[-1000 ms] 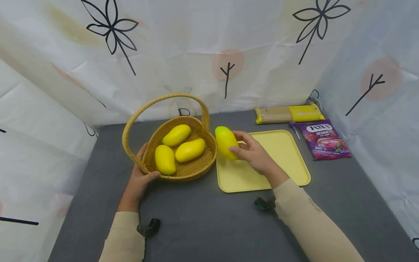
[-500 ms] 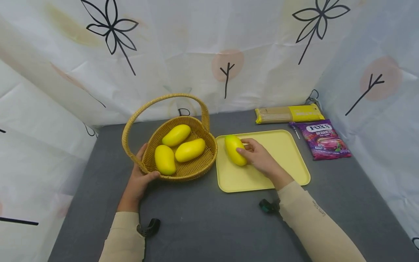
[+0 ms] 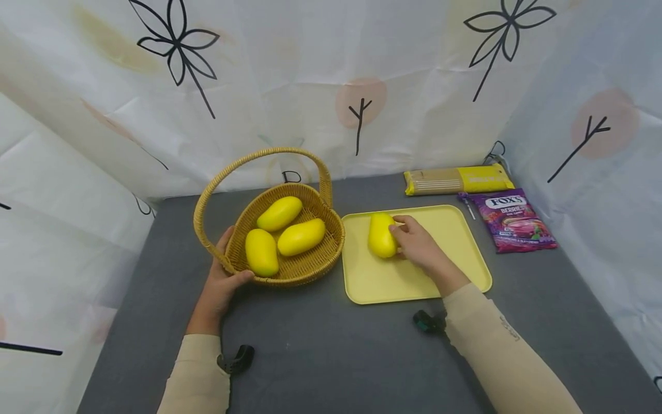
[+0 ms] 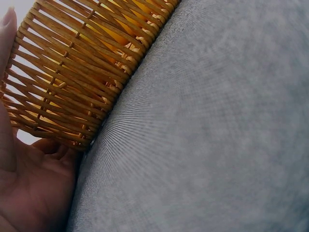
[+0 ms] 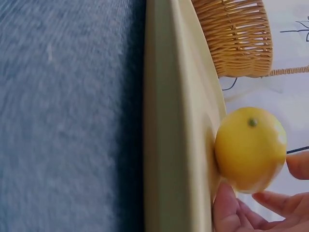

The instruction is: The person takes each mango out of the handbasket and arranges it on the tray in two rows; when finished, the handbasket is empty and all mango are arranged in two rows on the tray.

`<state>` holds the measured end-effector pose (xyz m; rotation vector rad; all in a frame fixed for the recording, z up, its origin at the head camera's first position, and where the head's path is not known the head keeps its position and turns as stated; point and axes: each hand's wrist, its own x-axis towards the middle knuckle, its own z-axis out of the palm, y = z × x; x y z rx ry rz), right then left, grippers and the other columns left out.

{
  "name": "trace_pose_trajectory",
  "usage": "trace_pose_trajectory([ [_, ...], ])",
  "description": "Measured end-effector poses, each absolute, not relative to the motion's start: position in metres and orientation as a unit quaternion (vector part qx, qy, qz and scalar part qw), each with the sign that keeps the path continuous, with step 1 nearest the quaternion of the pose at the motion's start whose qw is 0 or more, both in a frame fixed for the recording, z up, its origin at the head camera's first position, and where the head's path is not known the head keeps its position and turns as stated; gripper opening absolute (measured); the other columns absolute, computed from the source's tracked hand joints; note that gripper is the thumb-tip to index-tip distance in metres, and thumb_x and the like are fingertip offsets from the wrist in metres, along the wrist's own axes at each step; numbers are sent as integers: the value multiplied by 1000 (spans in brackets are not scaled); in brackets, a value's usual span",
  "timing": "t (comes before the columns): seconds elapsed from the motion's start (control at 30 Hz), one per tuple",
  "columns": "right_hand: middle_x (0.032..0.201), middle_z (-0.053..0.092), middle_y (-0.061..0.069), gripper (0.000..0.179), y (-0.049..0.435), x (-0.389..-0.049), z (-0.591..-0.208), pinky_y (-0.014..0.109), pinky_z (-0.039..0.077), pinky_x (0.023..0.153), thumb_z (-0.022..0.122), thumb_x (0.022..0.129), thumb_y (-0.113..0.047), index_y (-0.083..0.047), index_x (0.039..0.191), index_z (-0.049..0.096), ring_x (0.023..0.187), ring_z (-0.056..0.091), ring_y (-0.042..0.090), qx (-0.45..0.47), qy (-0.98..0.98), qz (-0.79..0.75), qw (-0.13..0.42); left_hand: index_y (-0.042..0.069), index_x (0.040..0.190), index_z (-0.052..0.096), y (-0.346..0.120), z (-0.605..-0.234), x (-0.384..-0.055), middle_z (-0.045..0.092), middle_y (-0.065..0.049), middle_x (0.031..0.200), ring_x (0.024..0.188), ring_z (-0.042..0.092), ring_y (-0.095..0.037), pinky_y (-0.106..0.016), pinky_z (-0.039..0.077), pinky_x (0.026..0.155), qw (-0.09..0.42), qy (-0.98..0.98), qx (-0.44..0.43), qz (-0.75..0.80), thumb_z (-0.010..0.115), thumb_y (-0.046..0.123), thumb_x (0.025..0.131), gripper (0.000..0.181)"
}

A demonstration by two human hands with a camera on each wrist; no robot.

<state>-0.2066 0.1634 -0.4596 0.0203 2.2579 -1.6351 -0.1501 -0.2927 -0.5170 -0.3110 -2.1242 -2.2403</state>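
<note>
My left hand point(image 3: 219, 290) grips the left side of a wicker basket point(image 3: 315, 264), with the thumb over the rim. Three yellow mangoes lie in the basket, one of them the front-left mango point(image 3: 261, 253). In the left wrist view the woven wall point(image 4: 67, 63) stands against the palm point(image 4: 38, 188). My right hand point(image 3: 421, 247) holds another mango point(image 3: 381, 236) between thumb and fingers over the left half of a pale yellow tray point(image 3: 450, 241). The right wrist view shows this mango point(image 5: 251, 150) end-on, low at the tray's surface, with fingertips point(image 5: 227, 208) beneath its side.
Behind the tray lies a yellow pack of noodles point(image 3: 457, 180). A purple candy bag point(image 3: 512, 221) is at the right. The basket's tall handle point(image 3: 284, 150) arches above it. A white patterned cloth point(image 3: 289, 103) hangs behind the grey table point(image 3: 320, 356).
My right hand has carried the mango rightward from beside the basket's rim to over the tray, turning it more upright in the head view. The left hand and basket have stayed put.
</note>
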Motion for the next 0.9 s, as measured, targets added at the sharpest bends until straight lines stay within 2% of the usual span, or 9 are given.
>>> trace_pose_trajectory([
  [0.07,158,40,33,63,165,-206,-458,52,57,99,49,119,-27,1,170,25,133,55,47,7,802,-573,169,26,176,20,-293,-517,-150,24,-9,177,153,34,-26,-25,37,115,20,-684,-100,-723,81,-8,94,108],
  [0.17,162,35,33,75,168,-205,-456,52,56,100,62,114,-29,1,171,23,139,50,48,2,815,-556,163,26,176,20,-293,-518,-150,24,-9,177,154,33,-27,-25,37,115,19,-682,-101,-724,82,-7,94,108],
  [0.33,164,33,32,92,169,-206,-456,54,52,105,79,104,-29,0,172,24,139,49,48,-25,844,-513,154,25,176,20,-294,-518,-151,24,-8,177,154,33,-27,-25,37,115,20,-681,-102,-725,83,-6,94,108],
  [0.53,166,35,28,87,164,-211,-461,56,52,105,79,104,-23,-1,171,28,139,52,48,-49,840,-520,147,27,176,21,-294,-519,-151,24,-8,177,154,33,-27,-25,37,116,19,-684,-96,-723,82,-7,94,108],
  [0.7,168,32,27,84,159,-215,-463,54,53,104,76,105,-26,-2,171,30,138,53,48,-66,843,-514,146,27,176,20,-293,-518,-150,24,-8,177,154,33,-27,-25,37,115,16,-681,-94,-726,83,-5,94,108],
  [0.9,169,35,24,83,156,-218,-463,53,53,105,75,106,-28,-2,171,30,138,53,45,-70,840,-517,152,27,176,20,-293,-517,-149,24,-8,177,153,34,-27,-25,37,116,17,-683,-92,-724,81,-8,94,108],
])
